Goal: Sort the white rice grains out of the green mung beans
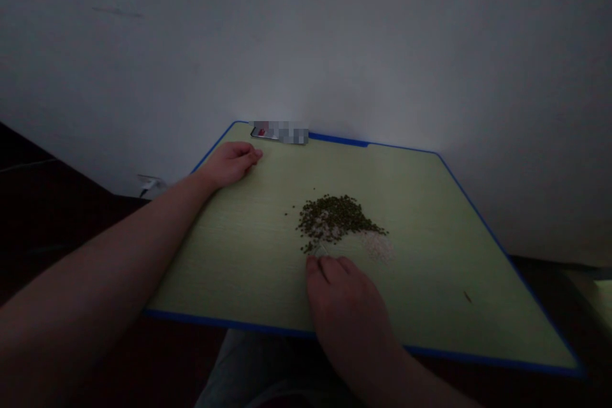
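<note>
A pile of small dark green beans, which look like mung beans, lies mid-table. Pale grains like rice are spread at its right side and show among the beans. My right hand is at the near edge of the pile, fingers curled down and pinched together. A thin, pale line shows at its fingertips, too faint to name. My left hand rests on the far left of the table with its fingers loosely curled in, apart from the pile; nothing shows in it.
The light table has a blue rim and stands against a grey wall. A phone, partly blurred out, lies at the back left edge. A small brown sliver lies at the right. A plug is at the wall, left.
</note>
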{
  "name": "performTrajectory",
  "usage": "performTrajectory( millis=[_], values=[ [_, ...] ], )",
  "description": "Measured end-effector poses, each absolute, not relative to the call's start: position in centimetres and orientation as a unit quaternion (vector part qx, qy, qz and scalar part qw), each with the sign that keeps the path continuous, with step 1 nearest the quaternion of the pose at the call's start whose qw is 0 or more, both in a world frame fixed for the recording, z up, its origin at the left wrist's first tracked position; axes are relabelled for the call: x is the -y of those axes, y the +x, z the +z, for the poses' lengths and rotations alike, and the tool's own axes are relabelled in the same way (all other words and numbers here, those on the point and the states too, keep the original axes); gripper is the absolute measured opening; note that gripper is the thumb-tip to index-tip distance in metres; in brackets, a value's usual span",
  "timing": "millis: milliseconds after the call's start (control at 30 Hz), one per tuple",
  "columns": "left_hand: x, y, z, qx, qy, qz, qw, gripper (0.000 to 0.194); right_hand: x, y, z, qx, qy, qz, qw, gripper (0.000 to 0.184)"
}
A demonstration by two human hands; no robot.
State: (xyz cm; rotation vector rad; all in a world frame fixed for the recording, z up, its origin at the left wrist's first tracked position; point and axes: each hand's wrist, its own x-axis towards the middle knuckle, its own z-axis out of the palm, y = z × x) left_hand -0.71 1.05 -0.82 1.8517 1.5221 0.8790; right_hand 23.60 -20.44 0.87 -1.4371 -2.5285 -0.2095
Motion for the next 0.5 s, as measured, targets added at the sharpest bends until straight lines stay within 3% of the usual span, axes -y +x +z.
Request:
performTrajectory(
  millis=[500],
  values=[
    [-1.0,-0.6,-0.8,-0.572,0.699,0.322,0.285,0.035,21.1,28.3,0.4,0.821,-0.545,-0.131,0.110,0.029]
  ],
)
